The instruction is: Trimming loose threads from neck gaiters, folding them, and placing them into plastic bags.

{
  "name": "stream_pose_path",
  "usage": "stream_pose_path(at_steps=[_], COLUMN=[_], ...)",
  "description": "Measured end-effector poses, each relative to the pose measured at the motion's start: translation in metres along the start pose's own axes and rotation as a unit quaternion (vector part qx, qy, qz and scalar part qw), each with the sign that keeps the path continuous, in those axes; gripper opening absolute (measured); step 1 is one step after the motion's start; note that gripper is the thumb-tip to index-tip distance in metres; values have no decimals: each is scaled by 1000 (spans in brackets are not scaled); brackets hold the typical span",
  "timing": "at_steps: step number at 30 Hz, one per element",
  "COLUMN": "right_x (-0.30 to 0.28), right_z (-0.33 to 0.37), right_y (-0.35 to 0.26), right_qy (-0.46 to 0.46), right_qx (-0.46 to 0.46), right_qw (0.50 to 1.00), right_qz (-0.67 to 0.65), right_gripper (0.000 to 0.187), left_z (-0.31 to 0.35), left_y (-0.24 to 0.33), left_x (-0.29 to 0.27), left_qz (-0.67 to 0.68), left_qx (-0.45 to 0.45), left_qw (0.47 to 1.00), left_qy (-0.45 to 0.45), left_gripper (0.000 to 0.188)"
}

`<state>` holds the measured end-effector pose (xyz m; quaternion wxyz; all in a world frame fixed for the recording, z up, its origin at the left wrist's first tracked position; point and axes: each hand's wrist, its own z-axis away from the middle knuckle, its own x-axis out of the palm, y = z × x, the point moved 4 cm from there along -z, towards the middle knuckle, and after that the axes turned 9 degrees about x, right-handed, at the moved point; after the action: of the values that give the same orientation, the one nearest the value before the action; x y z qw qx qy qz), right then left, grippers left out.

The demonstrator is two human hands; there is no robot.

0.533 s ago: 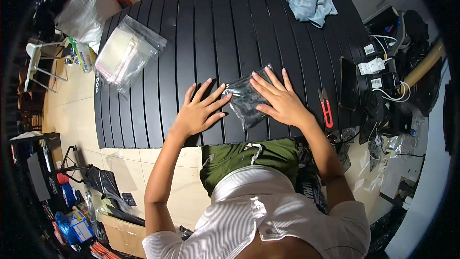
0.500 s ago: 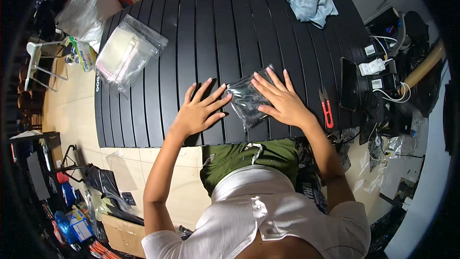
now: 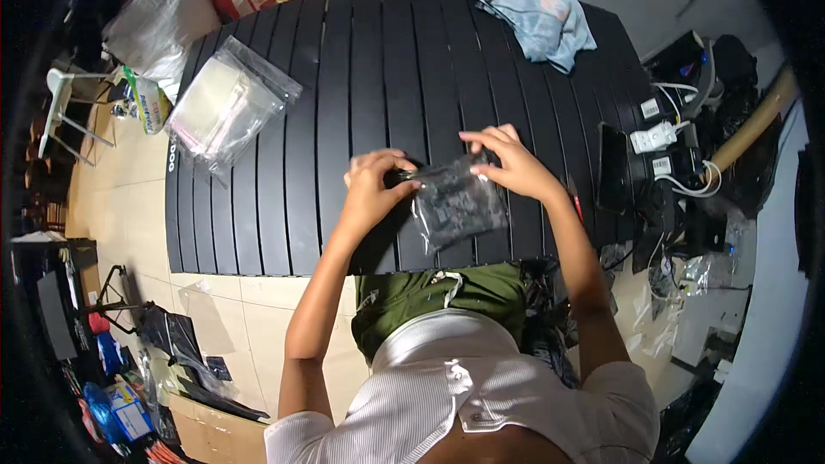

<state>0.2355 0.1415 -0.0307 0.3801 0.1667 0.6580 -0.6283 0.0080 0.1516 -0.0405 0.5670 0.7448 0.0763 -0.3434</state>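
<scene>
A small clear plastic bag [image 3: 460,206] with dark-looking contents or the black table showing through lies tilted near the table's front edge. My left hand [image 3: 375,187] pinches its upper left corner between thumb and curled fingers. At the upper right corner, my right hand [image 3: 514,165] holds the bag's top edge, thumb toward me and index finger stretched out. Red-handled thread snips [image 3: 577,204] rest just past my right forearm, which hides most of them.
Larger clear bags with pale sheets [image 3: 219,107] lie on the left of the black slatted table [image 3: 369,60]. A light blue cloth [image 3: 546,21] sits at the far right. Along the right edge are a dark phone [image 3: 612,167] and a white charger [image 3: 655,137] with cables.
Both hands went from lying flat with fingers spread to gripping the bag's upper corners. The bag has turned and shifted slightly. My right forearm now covers most of the snips.
</scene>
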Motion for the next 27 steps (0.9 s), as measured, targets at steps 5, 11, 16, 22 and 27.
stream_pose_path(at_steps=[5,11,16,22,27], right_x=[-31,-65,-50,21,47], right_z=[20,70,91,48,40], right_y=[-27,-70,-43,-42,-26], right_qy=[41,-9,-24,213,154], right_qx=[-3,-68,86,49,97], right_qw=[992,996,995,967,957], right_qz=[-117,-50,-55,130,226], right_gripper=[22,33,28,41,52], left_z=[-6,13,28,11,14], left_y=[24,65,28,42,31], left_x=[-7,-44,-26,35,66], left_qz=[284,310,259,-101,-274], left_qx=[-16,166,-20,111,85], left_qw=[958,927,965,986,957], left_qy=[-25,-132,24,70,31], left_gripper=[19,28,31,42,50])
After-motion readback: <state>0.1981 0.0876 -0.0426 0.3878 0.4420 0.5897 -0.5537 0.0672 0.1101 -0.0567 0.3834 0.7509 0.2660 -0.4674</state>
